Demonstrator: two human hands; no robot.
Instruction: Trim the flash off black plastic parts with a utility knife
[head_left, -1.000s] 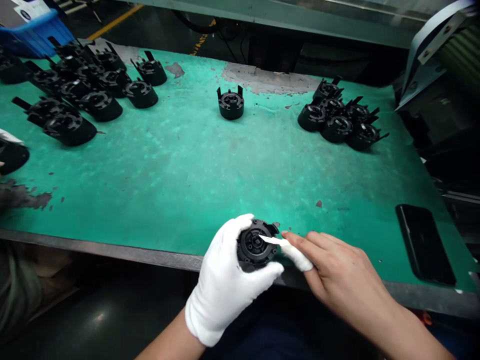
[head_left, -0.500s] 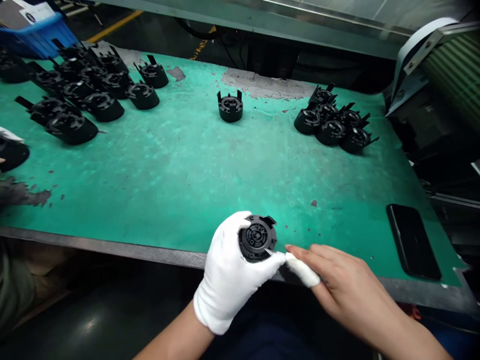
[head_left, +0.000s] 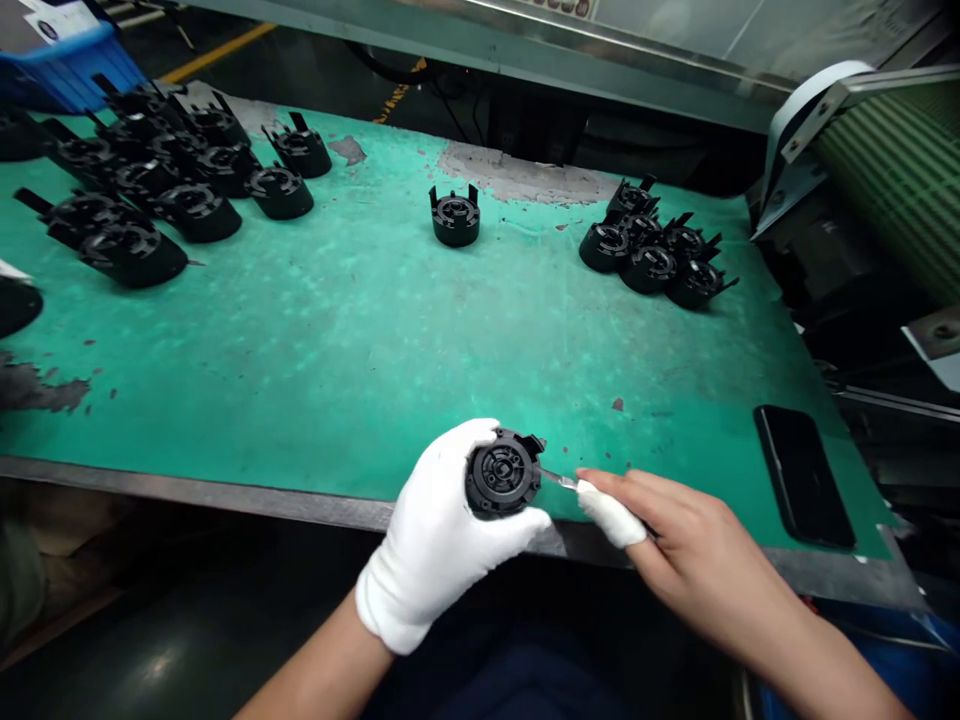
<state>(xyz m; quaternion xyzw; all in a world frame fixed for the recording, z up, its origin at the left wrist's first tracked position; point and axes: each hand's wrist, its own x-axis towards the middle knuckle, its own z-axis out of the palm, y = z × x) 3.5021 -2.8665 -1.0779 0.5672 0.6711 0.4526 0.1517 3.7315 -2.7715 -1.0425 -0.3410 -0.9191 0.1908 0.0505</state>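
My left hand [head_left: 442,530], in a white glove, is closed around a round black plastic part [head_left: 504,474] above the near table edge. The part's ribbed face is turned up toward me, and a small tab sticks out at its upper right. My right hand [head_left: 675,530] is bare except for a white cover on the thumb. It pinches a thin craft knife [head_left: 567,483], whose metal tip reaches the right rim of the part. Most of the knife's handle is hidden by the fingers.
A single black part [head_left: 456,218] stands mid-table on the green mat [head_left: 360,330]. More parts cluster at the right [head_left: 649,268] and the left [head_left: 196,212]. A phone [head_left: 804,476] lies at the right edge. Behind stand a blue crate [head_left: 82,72] and a green conveyor belt [head_left: 892,170].
The knife tip has shifted from the part's lower right up to its right rim. My left thumb has moved away from the blade. The view has turned slightly.
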